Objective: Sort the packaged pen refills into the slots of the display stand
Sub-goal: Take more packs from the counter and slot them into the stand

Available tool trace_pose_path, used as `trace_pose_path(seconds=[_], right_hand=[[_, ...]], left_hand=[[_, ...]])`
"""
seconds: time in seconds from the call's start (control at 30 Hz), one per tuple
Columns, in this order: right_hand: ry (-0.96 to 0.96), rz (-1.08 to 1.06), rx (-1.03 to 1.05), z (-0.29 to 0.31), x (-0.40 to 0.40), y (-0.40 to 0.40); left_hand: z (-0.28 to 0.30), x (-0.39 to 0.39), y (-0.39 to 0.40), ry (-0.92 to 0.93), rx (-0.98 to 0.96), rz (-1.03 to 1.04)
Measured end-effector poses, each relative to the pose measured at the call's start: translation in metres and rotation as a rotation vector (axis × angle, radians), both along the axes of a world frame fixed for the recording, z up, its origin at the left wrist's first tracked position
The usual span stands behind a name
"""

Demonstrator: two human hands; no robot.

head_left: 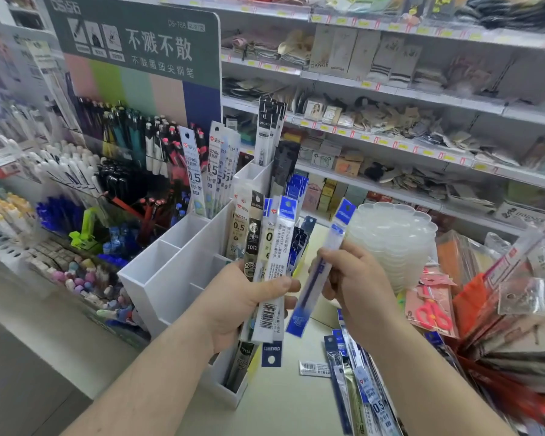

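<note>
The left hand [233, 305] is clamped on a bundle [266, 272] of packaged refills, thumb pressed across the front, fingers wrapped behind. The packs fan upward out of the fist, white, black and blue-topped ones mixed together, and a few tails hang out below the palm, one with a dark blue hang tab.

The right hand [356, 280] pinches a single blue refill [320, 270] near its middle, fingers curled round it. That pack tilts, its blue header up and to the right, its lower end down near the left thumb (touching the bundle or just clear of it, I cannot tell).

Directly behind the left hand stands the white stand [173, 272], its slots stepped in rows. The near slots show bare walls; slots further back hold upright refills [213, 171], and the rearmost holds tall black-and-white packs [269, 130].

On the counter [283, 401], below the right forearm, lies a loose pile [356, 385] of more refills. Beyond the right hand sits a stack of clear plastic trays [394, 240], and red scissors [434, 316] in a packet lie to the right.
</note>
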State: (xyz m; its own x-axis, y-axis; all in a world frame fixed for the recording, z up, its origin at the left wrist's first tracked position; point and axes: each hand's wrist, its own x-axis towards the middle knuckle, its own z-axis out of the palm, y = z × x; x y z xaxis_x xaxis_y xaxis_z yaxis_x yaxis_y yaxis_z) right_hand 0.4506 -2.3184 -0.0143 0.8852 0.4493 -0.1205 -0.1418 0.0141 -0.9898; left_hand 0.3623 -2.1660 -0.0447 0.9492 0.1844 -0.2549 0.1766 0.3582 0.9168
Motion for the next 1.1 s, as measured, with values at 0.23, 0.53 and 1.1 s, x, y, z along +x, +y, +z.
trace_pose_path(seconds=[0.23, 0.53, 1.1], right_hand=[[0.032, 0.083, 0.046, -0.002, -0.017, 0.012], [0.078, 0.139, 0.206, -0.009, -0.013, 0.006], [0.293, -0.055, 0.133, -0.010, -0.020, 0.024]], left_hand=[[-0.004, 0.000, -0.007, -0.041, 0.223, 0.008], [0.005, -0.006, -0.003, 0.025, -0.238, -0.173], [-0.004, 0.001, -0.020, -0.008, 0.215, 0.227]])
